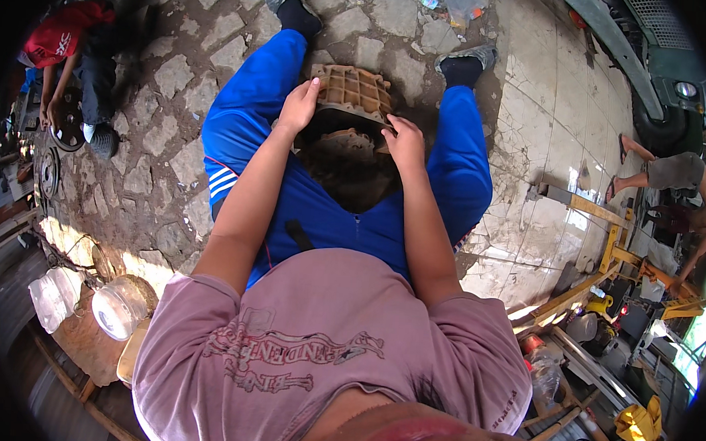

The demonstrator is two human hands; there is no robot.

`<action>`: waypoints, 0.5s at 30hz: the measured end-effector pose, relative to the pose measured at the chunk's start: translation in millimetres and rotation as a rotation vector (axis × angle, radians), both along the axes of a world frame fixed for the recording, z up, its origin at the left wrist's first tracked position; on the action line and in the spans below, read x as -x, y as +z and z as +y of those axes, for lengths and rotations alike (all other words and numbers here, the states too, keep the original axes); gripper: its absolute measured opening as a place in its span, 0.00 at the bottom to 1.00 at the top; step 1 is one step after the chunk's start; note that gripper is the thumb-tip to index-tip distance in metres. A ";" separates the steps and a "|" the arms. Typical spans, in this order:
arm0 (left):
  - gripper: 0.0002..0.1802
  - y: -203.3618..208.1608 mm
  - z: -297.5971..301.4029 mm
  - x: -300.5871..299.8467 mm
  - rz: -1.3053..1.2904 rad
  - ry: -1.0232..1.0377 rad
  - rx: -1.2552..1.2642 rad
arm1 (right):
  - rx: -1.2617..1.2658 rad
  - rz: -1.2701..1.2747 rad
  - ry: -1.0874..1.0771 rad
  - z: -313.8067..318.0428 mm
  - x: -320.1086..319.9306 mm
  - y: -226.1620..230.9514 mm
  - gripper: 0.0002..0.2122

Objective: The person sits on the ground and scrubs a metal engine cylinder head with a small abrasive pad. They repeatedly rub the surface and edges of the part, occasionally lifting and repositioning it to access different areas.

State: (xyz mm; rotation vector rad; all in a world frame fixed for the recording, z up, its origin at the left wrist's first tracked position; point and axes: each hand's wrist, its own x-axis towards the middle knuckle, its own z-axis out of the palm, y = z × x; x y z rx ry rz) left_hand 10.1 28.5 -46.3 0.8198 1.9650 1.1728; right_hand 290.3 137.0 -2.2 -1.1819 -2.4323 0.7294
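Between my spread legs stands a brown, ribbed cast-metal housing [356,90], its grid of ribs facing up and away from me. My left hand [299,106] is closed on its left edge, with the thumb along the upper corner. At the near right edge, my right hand [405,141] grips the rim, its fingers bent over the edge. Below the rim the near side is dark and looks hollow, and a rough brownish part [347,140] shows in the shadow there. The undersides of the housing and most fingertips are hidden.
At the left, a person in a red shirt [63,38] handles a round metal disc [68,126]; another ring [49,171] lies nearby. Clear plastic containers [123,308] sit lower left. A green vehicle [683,90], yellow metal frame [611,246] and bending person [694,178] are right.
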 end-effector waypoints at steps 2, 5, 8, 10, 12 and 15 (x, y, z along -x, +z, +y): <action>0.37 -0.6 1.4 -0.1 -0.008 0.003 -0.013 | -0.048 -0.015 0.034 2.3 -2.1 -13.5 0.13; 0.35 7.1 1.1 -1.3 -0.034 0.027 0.022 | -0.001 0.106 -0.017 -3.7 7.0 -14.4 0.15; 0.31 3.4 2.9 2.2 -0.079 0.002 0.033 | -0.062 0.110 0.159 -19.6 26.2 -12.5 0.15; 0.27 8.0 1.1 3.3 -0.068 -0.009 0.073 | -0.135 0.016 0.199 -30.1 29.7 -9.8 0.15; 0.25 17.0 -0.4 3.0 -0.042 -0.011 0.094 | -0.126 -0.031 0.203 -32.7 28.5 -9.4 0.15; 0.24 21.7 -0.8 3.4 -0.003 -0.002 0.080 | -0.159 -0.087 0.226 -27.5 30.6 -8.4 0.16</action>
